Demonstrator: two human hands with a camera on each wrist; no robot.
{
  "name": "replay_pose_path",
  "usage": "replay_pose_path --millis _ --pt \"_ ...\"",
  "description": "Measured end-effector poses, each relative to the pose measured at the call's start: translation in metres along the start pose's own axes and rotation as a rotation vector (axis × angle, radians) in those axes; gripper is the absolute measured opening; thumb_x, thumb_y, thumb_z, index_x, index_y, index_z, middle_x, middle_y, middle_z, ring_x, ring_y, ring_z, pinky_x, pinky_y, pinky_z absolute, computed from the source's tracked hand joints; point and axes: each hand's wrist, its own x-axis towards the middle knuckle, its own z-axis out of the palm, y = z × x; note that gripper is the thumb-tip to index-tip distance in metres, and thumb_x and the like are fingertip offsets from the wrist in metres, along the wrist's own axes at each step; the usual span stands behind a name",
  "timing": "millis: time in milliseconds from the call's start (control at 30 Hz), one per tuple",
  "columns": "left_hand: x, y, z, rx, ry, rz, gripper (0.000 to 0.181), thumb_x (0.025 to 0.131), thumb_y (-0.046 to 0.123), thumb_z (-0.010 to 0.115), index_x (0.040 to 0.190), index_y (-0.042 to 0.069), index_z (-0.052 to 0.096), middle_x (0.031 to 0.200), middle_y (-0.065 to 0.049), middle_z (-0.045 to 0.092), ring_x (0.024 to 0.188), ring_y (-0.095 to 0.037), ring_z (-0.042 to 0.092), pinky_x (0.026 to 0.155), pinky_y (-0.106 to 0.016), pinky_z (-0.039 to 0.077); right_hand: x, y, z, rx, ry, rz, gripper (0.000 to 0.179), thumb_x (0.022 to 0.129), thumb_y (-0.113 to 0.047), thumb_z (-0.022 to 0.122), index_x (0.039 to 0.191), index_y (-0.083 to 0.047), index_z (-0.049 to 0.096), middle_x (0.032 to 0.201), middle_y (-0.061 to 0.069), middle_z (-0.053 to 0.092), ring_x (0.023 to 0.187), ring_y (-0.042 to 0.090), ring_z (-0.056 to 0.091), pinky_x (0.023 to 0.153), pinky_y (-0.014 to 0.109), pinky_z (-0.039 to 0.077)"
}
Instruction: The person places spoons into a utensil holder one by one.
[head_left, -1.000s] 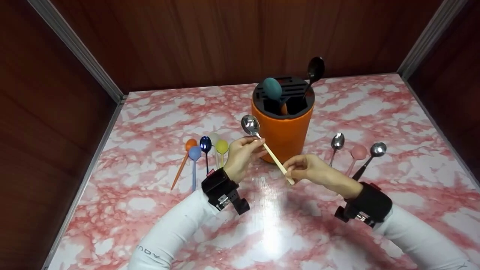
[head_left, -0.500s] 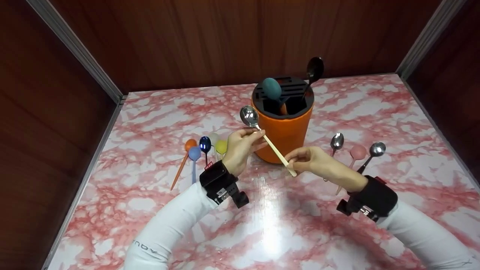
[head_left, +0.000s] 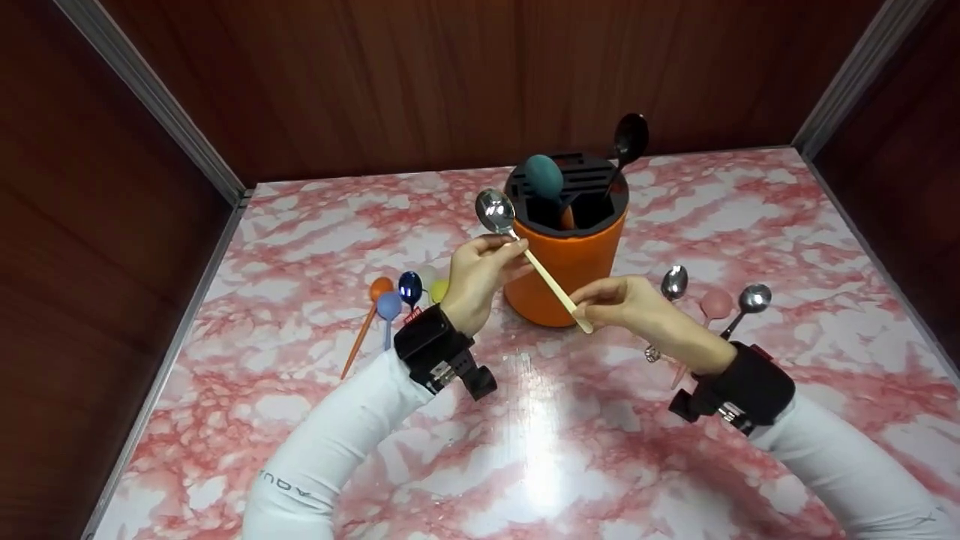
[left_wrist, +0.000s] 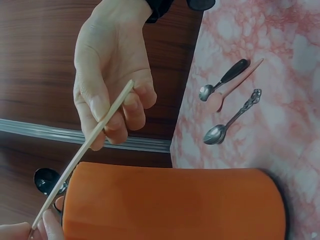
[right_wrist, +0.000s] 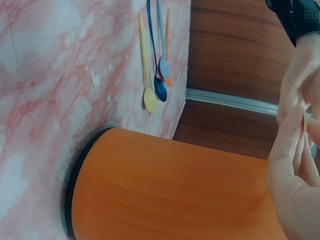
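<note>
Between my two hands is a spoon (head_left: 550, 280) with a shiny metal bowl and a cream handle, its bowl up and to the left. My left hand (head_left: 480, 274) pinches it at the neck just below the bowl. Thumb and fingers of my right hand (head_left: 619, 304) pinch the handle close to its lower end. Right behind the spoon stands an orange cylindrical utensil holder (head_left: 574, 262) with a black slotted top. A teal spoon (head_left: 544, 178) and a black spoon (head_left: 631, 139) stick up out of that top. In the left wrist view the cream handle (left_wrist: 82, 152) runs between both hands.
Left of the holder lie several spoons, among them an orange one (head_left: 381, 289), a light blue one (head_left: 388, 306) and a dark blue one (head_left: 410, 288). To the right are two metal spoons (head_left: 674, 283) and a pink spoon (head_left: 717, 304). Wooden walls enclose the marbled table (head_left: 300, 465).
Both hands have raised the spoon, so its bowl now overlaps the level of the holder's top. Hold and tilt of the spoon look about the same.
</note>
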Motion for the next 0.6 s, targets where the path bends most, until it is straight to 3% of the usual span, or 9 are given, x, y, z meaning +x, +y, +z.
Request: replay_pose_path --millis 333,600 --pt "0.001 0.013 0.008 -0.021 0.004 0.03 0.007 0.089 -0.013 0.06 0.09 -0.006 0.057 0.079 -0.011 0.061 0.067 -0.016 0.062 0.074 -0.032 0.06 0.002 -0.006 -0.003 0.001 0.081 0.008 0.028 0.092 -0.013 0.067 0.114 0.004 0.065 0.094 0.003 0.069 0.088 0.017 0.064 0.083 0.029 0.053" --pt "0.004 0.024 0.01 -0.056 0.027 0.063 0.011 0.088 -0.014 0.061 0.085 -0.004 0.056 0.076 -0.011 0.06 0.064 -0.015 0.061 0.07 -0.031 0.061 0.001 -0.004 -0.006 0.107 0.074 -0.038 0.016 0.09 -0.005 0.068 0.105 -0.004 0.07 0.086 0.002 0.07 0.081 0.015 0.066 0.077 0.029 0.057"
